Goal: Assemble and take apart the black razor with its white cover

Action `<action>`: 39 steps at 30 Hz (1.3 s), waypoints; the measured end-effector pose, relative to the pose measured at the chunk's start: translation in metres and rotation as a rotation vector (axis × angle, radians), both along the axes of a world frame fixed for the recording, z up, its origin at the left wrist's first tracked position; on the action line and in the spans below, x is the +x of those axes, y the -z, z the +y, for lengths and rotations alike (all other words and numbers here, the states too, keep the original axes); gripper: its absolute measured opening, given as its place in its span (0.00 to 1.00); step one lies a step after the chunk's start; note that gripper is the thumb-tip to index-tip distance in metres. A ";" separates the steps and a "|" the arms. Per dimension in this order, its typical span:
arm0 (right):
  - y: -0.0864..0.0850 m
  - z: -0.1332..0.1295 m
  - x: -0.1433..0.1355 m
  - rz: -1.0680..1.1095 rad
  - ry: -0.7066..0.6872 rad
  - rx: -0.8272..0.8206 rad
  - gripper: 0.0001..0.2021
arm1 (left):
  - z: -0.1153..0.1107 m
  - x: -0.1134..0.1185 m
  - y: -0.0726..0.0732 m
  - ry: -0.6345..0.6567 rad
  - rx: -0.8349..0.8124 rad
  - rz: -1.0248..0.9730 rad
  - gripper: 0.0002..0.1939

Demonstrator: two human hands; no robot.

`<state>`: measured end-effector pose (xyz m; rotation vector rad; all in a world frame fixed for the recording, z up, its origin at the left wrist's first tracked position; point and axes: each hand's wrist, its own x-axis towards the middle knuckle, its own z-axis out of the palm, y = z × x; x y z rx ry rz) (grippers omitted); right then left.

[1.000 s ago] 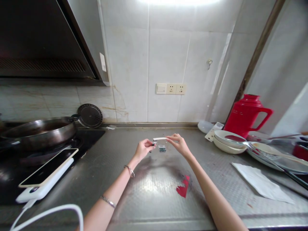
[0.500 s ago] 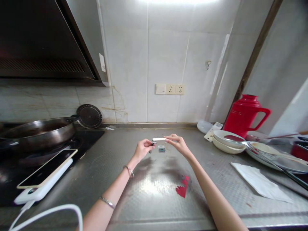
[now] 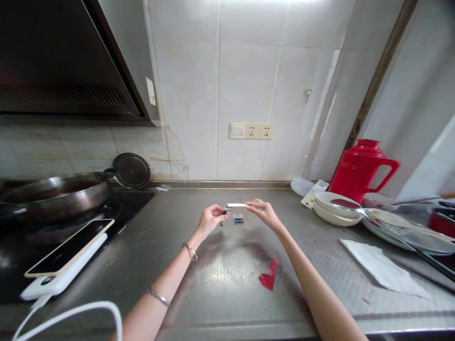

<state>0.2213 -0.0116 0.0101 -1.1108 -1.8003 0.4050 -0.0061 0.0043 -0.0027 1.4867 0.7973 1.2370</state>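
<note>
My left hand is closed, its fingertips pinching a small black-and-silver piece; what kind of thing it is cannot be made out. My right hand pinches the right end of a short white stick, held level above the counter. The stick's left end meets or nearly meets the black-and-silver piece; whether they are joined I cannot tell. Just below the stick, a small clear case with a dark bluish base lies on the metal counter.
On the left are a pan on the hob and a phone on a white power bank with a cable. At right stand a red thermos, bowls and a white napkin. A red patch marks the counter.
The white stick has shifted very slightly to the right between my hands. Both grips look the same, and the clear case stays where it was.
</note>
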 end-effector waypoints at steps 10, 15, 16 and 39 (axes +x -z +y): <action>-0.001 -0.001 0.000 0.043 -0.045 -0.020 0.18 | -0.001 -0.001 -0.001 -0.014 0.009 0.009 0.11; 0.000 0.000 -0.001 0.044 -0.047 -0.012 0.18 | 0.001 -0.001 0.000 -0.018 0.011 0.022 0.12; 0.000 0.000 -0.001 0.042 -0.058 -0.015 0.18 | 0.001 -0.001 0.001 -0.016 0.010 0.022 0.12; 0.001 0.000 -0.005 0.059 -0.073 -0.008 0.18 | 0.001 -0.003 -0.001 0.004 -0.001 0.010 0.10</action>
